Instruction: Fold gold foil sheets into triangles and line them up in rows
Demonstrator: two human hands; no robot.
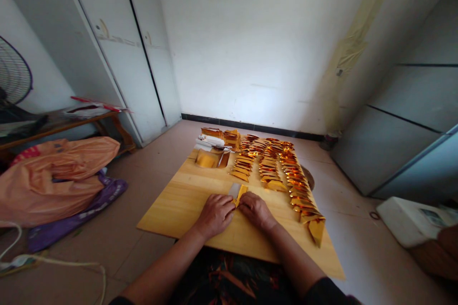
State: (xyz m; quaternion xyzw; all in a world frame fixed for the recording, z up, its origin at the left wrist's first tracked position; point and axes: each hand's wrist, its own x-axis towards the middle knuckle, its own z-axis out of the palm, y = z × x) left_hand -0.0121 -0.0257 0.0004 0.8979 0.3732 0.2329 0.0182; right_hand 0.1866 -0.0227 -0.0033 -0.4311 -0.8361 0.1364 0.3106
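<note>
A small sheet of gold foil paper [239, 192], silver on one side, lies on the wooden board [186, 200] between my hands. My left hand [215, 213] presses down on its left part with curled fingers. My right hand [255, 208] pinches its right edge, fingers closed on the fold. Beyond them, three rows of folded gold pieces [282, 167] run up the board. A last folded piece [317, 229] hangs near the board's right edge.
A stack of unfolded gold sheets [211, 158] and white packets [211, 141] sit at the board's far left. Orange and purple bags [57, 176] lie on the floor to the left, with a cord [64, 264]. A white box [411, 221] is at right.
</note>
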